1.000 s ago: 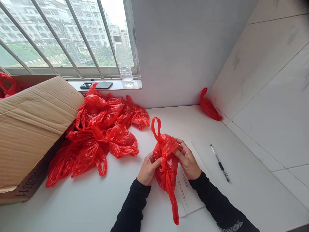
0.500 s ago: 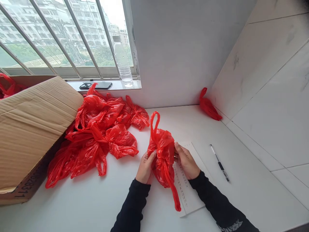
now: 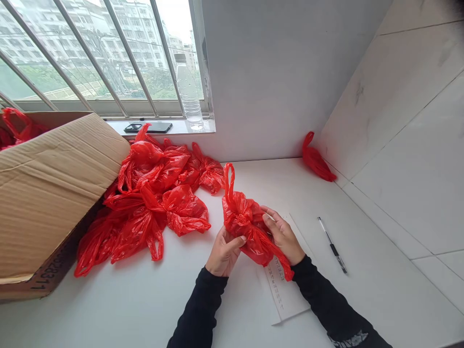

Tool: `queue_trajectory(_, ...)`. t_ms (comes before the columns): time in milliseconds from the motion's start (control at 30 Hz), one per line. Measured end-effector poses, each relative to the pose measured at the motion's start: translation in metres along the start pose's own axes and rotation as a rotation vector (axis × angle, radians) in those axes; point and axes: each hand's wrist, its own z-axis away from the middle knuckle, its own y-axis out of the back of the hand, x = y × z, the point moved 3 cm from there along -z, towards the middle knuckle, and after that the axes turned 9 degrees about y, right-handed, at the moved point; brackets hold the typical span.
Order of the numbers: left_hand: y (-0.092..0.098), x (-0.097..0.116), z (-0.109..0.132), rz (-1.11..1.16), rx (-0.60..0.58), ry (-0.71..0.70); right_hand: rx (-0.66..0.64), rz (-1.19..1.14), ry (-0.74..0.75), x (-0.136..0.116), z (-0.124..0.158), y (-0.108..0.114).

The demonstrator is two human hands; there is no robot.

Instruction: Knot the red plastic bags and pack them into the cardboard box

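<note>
Between my two hands is a red plastic bag [image 3: 250, 227], knotted in the middle. One handle loop sticks up at the back, and the other hangs down toward the lower right. My left hand [image 3: 226, 251] grips its lower left side, thumb on top. On the right side, my right hand [image 3: 284, 237] holds it with the thumb on the plastic and the fingers partly behind. Whatever the bag contains is hidden. Beneath it lies a sheet of paper [image 3: 290, 299] with handwritten columns, partly covered by the bag and my right hand.
Several knotted red bags [image 3: 159, 193] are heaped on the white table beside a cardboard box [image 3: 61, 193]. Right of the paper lies a pen [image 3: 332, 246]. Another red bag [image 3: 317, 162] rests in the far corner. A bottle [image 3: 190, 96] and a phone [image 3: 150, 127] occupy the windowsill.
The held bag has turned, its lower handle swinging to the right and up. My left thumb has shifted over the bag's front, and my right hand sits slightly higher. The view has shifted slightly.
</note>
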Motion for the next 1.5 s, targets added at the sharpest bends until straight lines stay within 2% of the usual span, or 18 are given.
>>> queue_trajectory(100, 0.007, 0.001, -0.004, 0.006, 0.091, -0.062, -0.047, 0.006, -0.017, -0.001, 0.003, -0.002)
queue_trajectory(167, 0.011, 0.001, -0.006, 0.008, 0.133, -0.094, -0.104, 0.046, 0.028, -0.001, 0.004, -0.005)
queue_trajectory(300, 0.013, 0.002, -0.007, 0.012, 0.142, -0.124, -0.110, 0.169, 0.108, 0.002, 0.004, -0.006)
queue_trajectory(467, 0.009, 0.000, -0.006, -0.031, 0.121, -0.080, -0.058, 0.194, 0.089, 0.004, 0.002, -0.002)
queue_trajectory(767, 0.018, 0.002, -0.009, 0.007, 0.263, -0.151, -0.163, 0.321, 0.116, -0.003, 0.007, -0.010)
queue_trajectory(967, 0.009, 0.002, -0.007, -0.033, 0.188, -0.089, -0.157, 0.299, 0.159, -0.006, 0.005, -0.010)
queue_trajectory(1167, 0.014, 0.005, -0.009, 0.023, 0.224, -0.170, -0.253, 0.201, 0.102, -0.007, 0.007, -0.015)
queue_trajectory(1500, 0.015, 0.003, -0.008, 0.062, 0.236, -0.151, -0.212, 0.125, 0.087, -0.007, 0.007, -0.015)
